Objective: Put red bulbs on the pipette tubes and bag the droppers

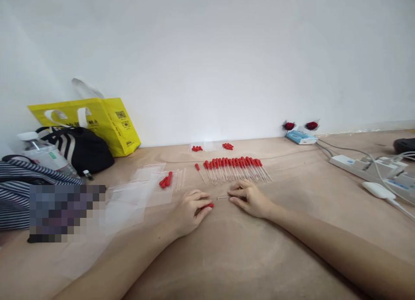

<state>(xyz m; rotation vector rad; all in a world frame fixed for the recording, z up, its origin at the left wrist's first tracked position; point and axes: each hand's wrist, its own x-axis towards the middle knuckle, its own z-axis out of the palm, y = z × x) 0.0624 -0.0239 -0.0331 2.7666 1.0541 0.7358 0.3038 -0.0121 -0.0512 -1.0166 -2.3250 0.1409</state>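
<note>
My left hand [193, 209] is closed on a red rubber dropper bulb [207, 205], its end showing between thumb and fingers. Facing it, my right hand [248, 198] pinches a thin glass dropper tube [222, 198] whose end points left at the bulb. A small gap separates tube and bulb. Just beyond both hands lies a row of droppers [233, 164] with red bulbs and clear tubes, and one dropper [197, 167] sits apart at the row's left. Loose red bulbs [166, 180] and a few bare tubes [181, 179] rest on a clear bag left of them.
Clear plastic bags [126, 205] spread over the left of the table. Behind them stand a yellow bag [119, 127], a black bag [87, 151] and a bottle [48, 155]. At right lie a power strip [350, 164] with cables and a blue packet [301, 137]. More red bulbs [228, 146] lie near the wall.
</note>
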